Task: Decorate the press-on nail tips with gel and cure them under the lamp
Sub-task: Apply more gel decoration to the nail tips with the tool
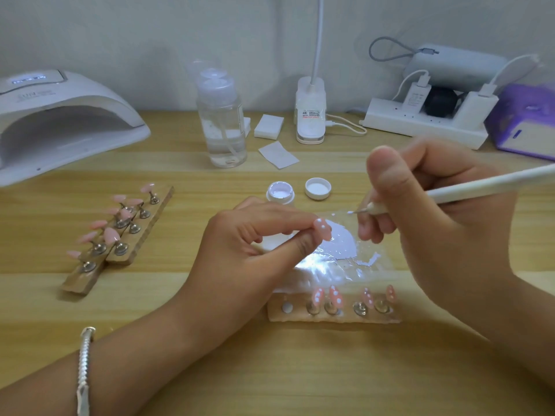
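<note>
Currently, a nail tip (322,228), white-dotted on its face, is pinched between thumb and forefinger of the left hand (249,235), over the left edge of the palette sheet (354,259). The dotting pen (480,187) is gripped pencil-fashion by the curled fingers of the right hand (435,211), its point held over the sheet's far edge, just apart from the tip. The tip is judged light, stiff, thin and slippery. Wet gel smears, so hold is best taken at the sides, never the face. Four dotted tips (335,295) stand on a wooden holder (300,316) at the sheet's near side. The open gel pot (280,192) stands just beyond the sheet. Plain tips (111,234) and the lamp (66,115) lie well left of it.
</note>
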A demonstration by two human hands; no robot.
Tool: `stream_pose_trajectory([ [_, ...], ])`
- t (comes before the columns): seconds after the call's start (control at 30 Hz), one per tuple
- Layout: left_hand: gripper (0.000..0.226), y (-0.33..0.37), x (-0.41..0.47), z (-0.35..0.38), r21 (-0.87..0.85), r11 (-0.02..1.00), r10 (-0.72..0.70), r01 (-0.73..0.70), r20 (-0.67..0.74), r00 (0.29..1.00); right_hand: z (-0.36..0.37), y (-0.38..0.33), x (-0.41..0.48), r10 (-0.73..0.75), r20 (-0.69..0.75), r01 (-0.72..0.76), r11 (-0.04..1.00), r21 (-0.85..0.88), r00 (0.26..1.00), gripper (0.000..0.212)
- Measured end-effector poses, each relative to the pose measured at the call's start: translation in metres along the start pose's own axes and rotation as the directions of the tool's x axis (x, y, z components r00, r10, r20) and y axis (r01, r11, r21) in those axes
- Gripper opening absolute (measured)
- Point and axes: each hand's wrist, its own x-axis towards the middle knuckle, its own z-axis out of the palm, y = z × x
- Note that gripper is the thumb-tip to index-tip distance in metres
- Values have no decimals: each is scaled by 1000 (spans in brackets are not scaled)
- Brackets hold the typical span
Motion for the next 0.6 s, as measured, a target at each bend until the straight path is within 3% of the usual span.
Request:
stream_pose_trajectory([
  [0.6, 9, 1, 1, -1, 32, 998, 50, -51, 28, 998, 4, 3, -5, 64, 101, -56, 996, -75, 993, 31],
])
